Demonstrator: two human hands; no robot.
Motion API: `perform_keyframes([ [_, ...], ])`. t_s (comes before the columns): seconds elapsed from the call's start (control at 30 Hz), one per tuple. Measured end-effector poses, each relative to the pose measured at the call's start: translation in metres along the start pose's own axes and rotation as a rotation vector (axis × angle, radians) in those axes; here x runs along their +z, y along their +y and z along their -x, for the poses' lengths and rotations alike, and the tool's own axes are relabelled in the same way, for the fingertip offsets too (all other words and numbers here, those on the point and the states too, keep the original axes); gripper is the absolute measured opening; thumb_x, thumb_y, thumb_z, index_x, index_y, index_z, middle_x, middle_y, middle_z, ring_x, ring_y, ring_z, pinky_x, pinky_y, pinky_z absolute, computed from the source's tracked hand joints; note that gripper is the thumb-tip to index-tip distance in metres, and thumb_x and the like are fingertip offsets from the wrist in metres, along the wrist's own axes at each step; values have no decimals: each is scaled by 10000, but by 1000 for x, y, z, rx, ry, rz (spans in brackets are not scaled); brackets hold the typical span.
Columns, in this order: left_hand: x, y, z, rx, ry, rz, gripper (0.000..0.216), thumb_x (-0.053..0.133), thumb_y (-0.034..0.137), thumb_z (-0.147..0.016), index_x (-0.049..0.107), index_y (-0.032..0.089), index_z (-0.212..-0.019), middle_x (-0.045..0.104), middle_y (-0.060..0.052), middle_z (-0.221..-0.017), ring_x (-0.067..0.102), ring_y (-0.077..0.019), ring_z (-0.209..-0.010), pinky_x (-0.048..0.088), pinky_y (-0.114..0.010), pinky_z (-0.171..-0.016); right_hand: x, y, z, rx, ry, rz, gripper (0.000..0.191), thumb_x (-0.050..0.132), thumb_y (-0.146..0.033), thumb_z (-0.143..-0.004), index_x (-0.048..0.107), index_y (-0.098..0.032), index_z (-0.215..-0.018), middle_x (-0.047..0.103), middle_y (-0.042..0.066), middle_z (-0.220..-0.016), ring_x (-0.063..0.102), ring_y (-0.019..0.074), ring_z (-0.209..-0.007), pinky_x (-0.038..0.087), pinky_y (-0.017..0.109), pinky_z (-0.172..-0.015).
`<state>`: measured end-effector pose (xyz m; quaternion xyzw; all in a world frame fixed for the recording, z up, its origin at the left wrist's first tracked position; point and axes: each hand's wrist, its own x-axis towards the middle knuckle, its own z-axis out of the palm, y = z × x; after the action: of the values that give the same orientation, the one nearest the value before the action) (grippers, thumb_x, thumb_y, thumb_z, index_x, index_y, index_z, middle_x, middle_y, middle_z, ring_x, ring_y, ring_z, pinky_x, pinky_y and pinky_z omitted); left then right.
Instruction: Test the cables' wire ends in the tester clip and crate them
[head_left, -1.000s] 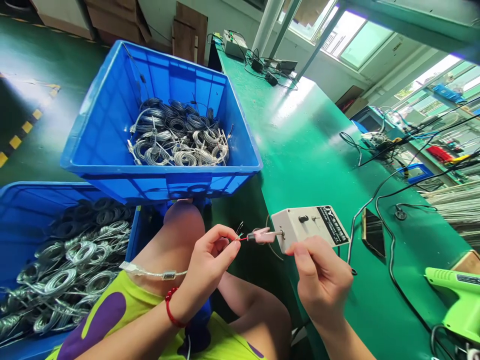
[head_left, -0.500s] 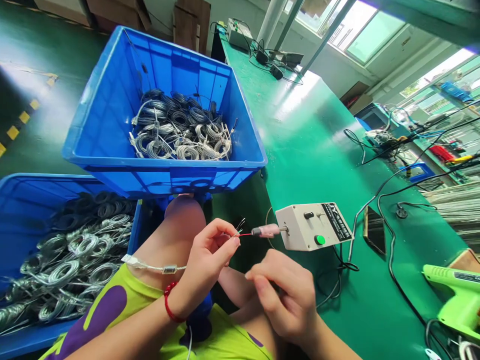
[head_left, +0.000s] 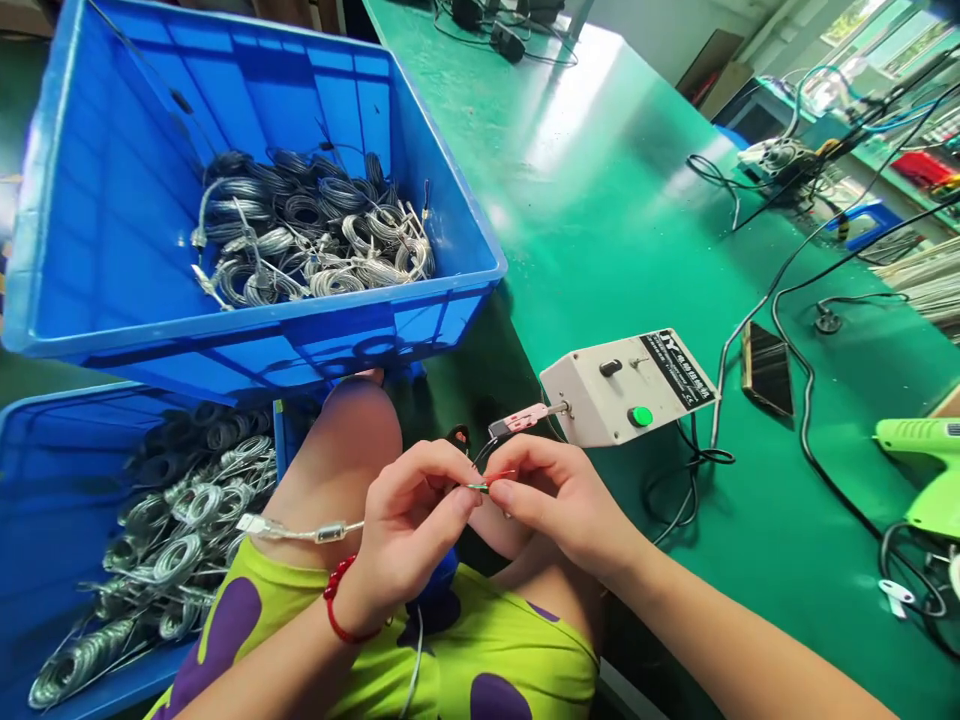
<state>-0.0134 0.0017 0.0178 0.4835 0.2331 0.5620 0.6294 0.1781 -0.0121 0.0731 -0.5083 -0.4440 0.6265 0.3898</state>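
Observation:
Above my lap, my left hand [head_left: 416, 510] is closed around a USB cable, whose white plug [head_left: 255, 525] and clear-cased bead [head_left: 330, 533] stick out behind it over my thigh. Thin red and green wires [head_left: 480, 487] show at the fingertips. My right hand [head_left: 551, 500] meets the left and pinches these wire ends between thumb and forefinger. Just beyond my fingers is the pink and black chuck [head_left: 517, 420] on the shaft of a cream machine box [head_left: 630, 390] with a green button. A dark wire seems to run near the chuck; where it ends is hidden.
A large blue bin [head_left: 442, 300] with coiled cables [head_left: 315, 235] stands to the front left. Below it, a second blue bin [head_left: 45, 440] holds more coils. Across the green table [head_left: 600, 250] lie black cords, a dark block [head_left: 766, 372] and a lime-green glue gun [head_left: 926, 470].
The red wire no longer reaches into the chuck. My right hand has come up and left to join my left hand at the wires, and the head view has shifted.

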Motion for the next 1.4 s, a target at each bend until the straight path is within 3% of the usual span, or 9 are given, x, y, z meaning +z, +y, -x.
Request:
perform_keyframes([
  [0.3, 1, -2, 4, 2, -68, -38, 77, 750, 212, -1118, 820, 243, -1115, 734, -10, -895, 619, -124, -728, 495, -220, -636, -1, 1, -6, 31, -13, -153, 291, 1026, -401, -835, 831, -186, -861, 732, -6, -718, 595, 113, -629, 458, 240, -621],
  [0.43, -2, -1, 0, 41, -132, -96, 114, 739, 267, -1128, 820, 235, -1054, 725, -20, -876, 624, -149, -777, 496, -256, -690, -2, 2, -7, 55, -29, -194, 295, 1041, -372, -801, 815, -184, -827, 695, -28, -660, 566, 102, -582, 449, 229, -583],
  [0.63, -5, -1, -1, 86, -189, -169, 229, 717, 361, -1136, 766, 226, -958, 669, -7, -799, 570, -147, -712, 435, -286, -653, -2, 3, -4, 101, -40, -145, 264, 1022, -344, -807, 811, -187, -827, 672, -45, -618, 546, 95, -519, 409, 216, -513],
  [0.7, -6, -2, 1, 86, -179, -174, 221, 703, 360, -1143, 758, 231, -972, 673, -2, -796, 565, -142, -693, 437, -283, -642, -1, 2, -2, 61, -30, -60, 233, 972, -338, -857, 809, -186, -787, 649, -43, -584, 524, 99, -511, 386, 224, -497],
  [0.8, -7, -6, 5, 95, -148, -172, 167, 693, 337, -1148, 768, 243, -1032, 719, -5, -840, 603, -139, -707, 468, -266, -657, 1, 0, 1, -119, 40, 169, 211, 877, -280, -910, 804, -180, -739, 657, -20, -591, 529, 107, -532, 386, 237, -508],
  [0.93, -6, -8, 8, 98, -68, -191, 130, 700, 301, -1138, 775, 244, -1048, 751, -12, -867, 633, -144, -725, 495, -244, -663, 7, 0, 6, -390, 90, 364, 23, 844, -198, -874, 830, -186, -888, 624, -54, -582, 523, 102, -501, 411, 235, -506],
  [1.03, -4, -6, 7, 103, -36, -252, 117, 714, 266, -1121, 785, 236, -1033, 749, -18, -831, 619, -146, -687, 489, -242, -632, 9, 1, 10, -492, 109, 374, 115, 881, -203, -858, 828, -214, -959, 589, -81, -567, 497, 101, -482, 399, 239, -492],
  [1.2, 1, -3, 4, 129, -60, -337, 90, 737, 239, -1094, 792, 218, -1026, 715, -11, -755, 542, -121, -571, 418, -239, -539, 8, 0, 12, -468, 137, 339, 74, 893, -248, -915, 820, -240, -906, 593, -69, -546, 486, 115, -473, 400, 273, -498],
  [1.4, 4, -4, 3, 79, -4, -294, 111, 760, 272, -1095, 801, 214, -1009, 755, -22, -802, 607, -121, -613, 481, -207, -563, 8, -2, 11, -381, 143, 254, 94, 885, -307, -976, 875, -226, -929, 624, -48, -536, 466, 114, -459, 361, 283, -481],
])
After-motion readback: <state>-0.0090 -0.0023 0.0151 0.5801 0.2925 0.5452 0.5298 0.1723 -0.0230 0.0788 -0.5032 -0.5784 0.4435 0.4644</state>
